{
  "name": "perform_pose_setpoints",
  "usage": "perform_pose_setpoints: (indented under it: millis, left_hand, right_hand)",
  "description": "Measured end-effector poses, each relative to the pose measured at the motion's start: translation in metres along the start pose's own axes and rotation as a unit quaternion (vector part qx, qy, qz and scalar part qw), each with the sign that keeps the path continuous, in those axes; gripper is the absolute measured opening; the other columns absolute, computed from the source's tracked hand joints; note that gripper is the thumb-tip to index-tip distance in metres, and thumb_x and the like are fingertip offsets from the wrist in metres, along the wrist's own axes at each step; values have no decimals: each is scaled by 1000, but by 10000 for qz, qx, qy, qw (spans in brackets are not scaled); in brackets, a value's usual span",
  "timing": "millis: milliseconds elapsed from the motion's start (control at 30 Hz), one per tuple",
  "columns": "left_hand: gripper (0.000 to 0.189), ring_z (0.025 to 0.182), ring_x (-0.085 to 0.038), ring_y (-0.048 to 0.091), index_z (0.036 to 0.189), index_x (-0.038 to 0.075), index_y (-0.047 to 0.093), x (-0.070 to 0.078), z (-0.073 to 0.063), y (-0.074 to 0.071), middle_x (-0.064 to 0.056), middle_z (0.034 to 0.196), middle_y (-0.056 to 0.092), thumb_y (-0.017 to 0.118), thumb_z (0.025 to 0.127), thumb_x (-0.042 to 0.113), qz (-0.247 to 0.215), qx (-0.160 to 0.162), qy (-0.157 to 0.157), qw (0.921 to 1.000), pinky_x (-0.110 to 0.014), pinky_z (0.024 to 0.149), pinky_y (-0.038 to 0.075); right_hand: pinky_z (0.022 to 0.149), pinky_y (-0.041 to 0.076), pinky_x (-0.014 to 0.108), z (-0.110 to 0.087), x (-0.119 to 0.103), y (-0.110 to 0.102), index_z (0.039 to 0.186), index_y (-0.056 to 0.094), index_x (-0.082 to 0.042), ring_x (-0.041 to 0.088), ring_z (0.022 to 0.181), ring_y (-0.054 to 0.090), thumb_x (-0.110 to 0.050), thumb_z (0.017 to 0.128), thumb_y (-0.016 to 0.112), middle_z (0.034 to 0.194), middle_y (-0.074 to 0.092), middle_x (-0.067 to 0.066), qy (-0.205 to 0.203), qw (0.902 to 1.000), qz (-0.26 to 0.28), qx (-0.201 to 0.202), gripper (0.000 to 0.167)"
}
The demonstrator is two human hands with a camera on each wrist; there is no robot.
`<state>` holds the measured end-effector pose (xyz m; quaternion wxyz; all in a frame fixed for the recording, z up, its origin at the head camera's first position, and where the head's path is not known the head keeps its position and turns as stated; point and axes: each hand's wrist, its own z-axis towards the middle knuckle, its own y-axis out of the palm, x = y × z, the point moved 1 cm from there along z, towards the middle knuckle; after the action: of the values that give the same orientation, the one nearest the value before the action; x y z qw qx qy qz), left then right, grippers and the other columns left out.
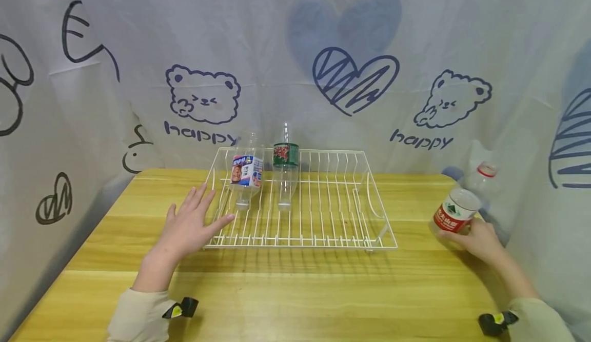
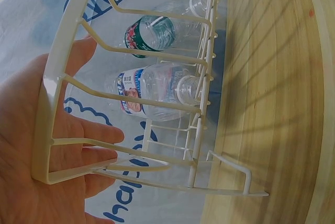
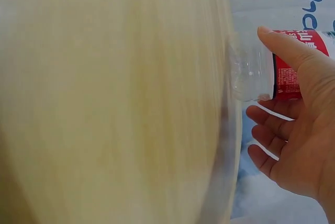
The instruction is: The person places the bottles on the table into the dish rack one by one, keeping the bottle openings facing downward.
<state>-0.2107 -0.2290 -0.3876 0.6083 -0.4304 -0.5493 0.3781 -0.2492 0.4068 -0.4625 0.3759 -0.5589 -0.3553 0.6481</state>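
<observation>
My right hand (image 1: 480, 239) grips a clear plastic bottle (image 1: 454, 214) with a red and white label, at the table's right edge. Its neck carries a red ring and points up and away. The right wrist view shows thumb and fingers around the bottle (image 3: 288, 72), the other fingers loosely bent below. My left hand (image 1: 186, 226), fingers spread, is at the left front corner of a white wire rack (image 1: 332, 242); whether it touches cannot be told. Two clear bottles lean neck-down in the rack: one with a blue-white label (image 1: 247, 171), one with a green label (image 1: 286, 155).
The rack stands on a wood-grain table (image 1: 295, 290), close to its back edge. A pale curtain (image 1: 277, 39) with drawn hearts and bears hangs behind and along both sides. Each wrist wears a black strap device (image 1: 188, 307).
</observation>
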Motion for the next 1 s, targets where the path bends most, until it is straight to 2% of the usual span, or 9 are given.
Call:
perform_pose_setpoints:
  millis: [67, 167, 267, 300, 433, 567, 667, 800, 1000]
  left_hand:
    - [97, 152, -40, 0, 157, 12, 16, 0, 0, 0, -12, 166, 0, 35, 89, 78, 3, -2, 3, 10000, -76, 111, -2]
    - [97, 152, -40, 0, 157, 12, 16, 1, -1, 1, -13, 166, 0, 34, 89, 78, 2, -21, 18, 10000, -76, 111, -2]
    - [97, 152, -40, 0, 157, 12, 16, 1, -1, 1, -13, 166, -1, 34, 89, 77, -5, -32, 19, 10000, -76, 111, -2]
    - [96, 152, -40, 0, 157, 12, 16, 1, -1, 1, -13, 166, -1, 34, 89, 77, -7, -29, 20, 10000, -76, 111, -2]
    - [96, 152, -40, 0, 157, 12, 16, 0, -1, 0, -13, 166, 0, 35, 89, 77, -17, -13, 17, 10000, -75, 112, -3]
    - [96, 151, -41, 1, 157, 11, 16, 0, -1, -1, -13, 166, 0, 35, 89, 77, -18, -6, 26, 10000, -76, 111, -3]
    - [96, 151, -41, 1, 157, 11, 16, 1, -2, -2, -13, 165, 1, 34, 89, 77, 2, -1, 28, 10000, -76, 111, -3]
    - [96, 151, -42, 2, 157, 11, 17, 0, -2, -2, -14, 165, 2, 34, 89, 77, 42, 10, 32, 10000, -76, 111, -2]
    - [96, 151, -42, 2, 157, 11, 17, 1, -1, -2, -14, 165, 3, 34, 89, 77, 56, 22, 53, 10000, -76, 111, -2]
  right_hand:
    - [85, 47, 58, 1, 0, 0, 119, 58, 6, 51, 105, 61, -43, 83, 75, 112, 67, 31, 41, 9999, 139, -56, 63]
    - [76, 53, 47, 1, 0, 0, 119, 57, 7, 46, 100, 64, -42, 83, 76, 111, 67, 31, 98, 9997, 218, -47, 64]
    - [68, 47, 35, 1, 2, 1, 121, 55, 7, 41, 94, 63, -40, 82, 77, 110, 66, 31, 102, 9997, 162, 147, 65]
    - [67, 46, 35, 1, 3, 1, 121, 54, 7, 41, 93, 62, -39, 81, 78, 111, 65, 31, 62, 9996, 130, 256, 65]
    - [60, 42, 37, 4, 3, 0, 116, 54, 3, 41, 86, 58, -36, 77, 81, 106, 65, 30, -161, 9968, -112, 769, 62]
    - [62, 42, 49, 4, -3, -5, 107, 57, 1, 45, 84, 57, -34, 70, 85, 99, 65, 29, -378, 9904, -569, 1201, 58]
    - [74, 38, 62, 2, -13, -11, 113, 54, 5, 52, 95, 51, -32, 69, 84, 106, 60, 32, -427, 9872, -754, 1343, 65]
    - [79, 36, 63, -1, -27, -18, 121, 49, 8, 51, 100, 45, -29, 67, 82, 112, 54, 33, -482, 9825, -944, 1529, 73]
    - [77, 35, 61, -4, -45, -25, 119, 49, 6, 49, 96, 44, -28, 63, 83, 110, 53, 31, -647, 9735, -1181, 1846, 74]
